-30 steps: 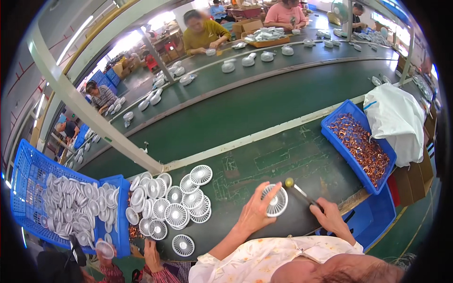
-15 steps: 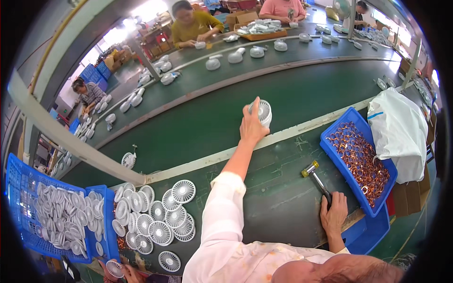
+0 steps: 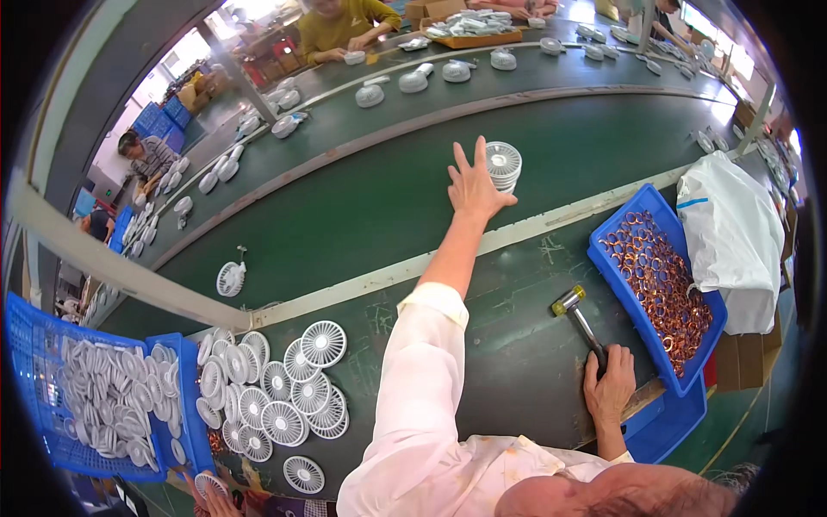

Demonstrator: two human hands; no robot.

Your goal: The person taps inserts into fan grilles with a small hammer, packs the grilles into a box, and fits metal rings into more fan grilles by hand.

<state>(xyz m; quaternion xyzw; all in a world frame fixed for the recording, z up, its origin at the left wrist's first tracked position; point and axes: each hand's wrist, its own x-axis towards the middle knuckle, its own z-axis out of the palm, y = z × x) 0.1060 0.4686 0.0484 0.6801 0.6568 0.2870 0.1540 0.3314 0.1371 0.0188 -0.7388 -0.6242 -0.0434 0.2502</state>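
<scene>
My left hand [image 3: 476,184] stretches out over the green conveyor belt with its fingers spread. Just right of it stands a short stack of round white fan grilles [image 3: 503,162], upright on the belt; the thumb is close to it, and whether they touch I cannot tell. My right hand [image 3: 611,380] rests at the bench edge, its fingers round the dark handle of a small mallet [image 3: 568,300] with a yellowish head and metal shaft. Several loose white grilles [image 3: 284,423] lie on the bench to the left, overlapping each other.
A blue tray of copper-coloured rings [image 3: 600,250] stands on the right, beside a white sack [image 3: 732,241]. Blue crates [image 3: 26,379] of grilles are at the left. Another person's hands [image 3: 211,498] hold a grille at lower left. Co-workers sit beyond the far belt, lined with small fans [image 3: 414,82].
My left hand has let go of the grille stack and spread its fingers. The stack now stands a little farther right and away. My right hand stays on the mallet.
</scene>
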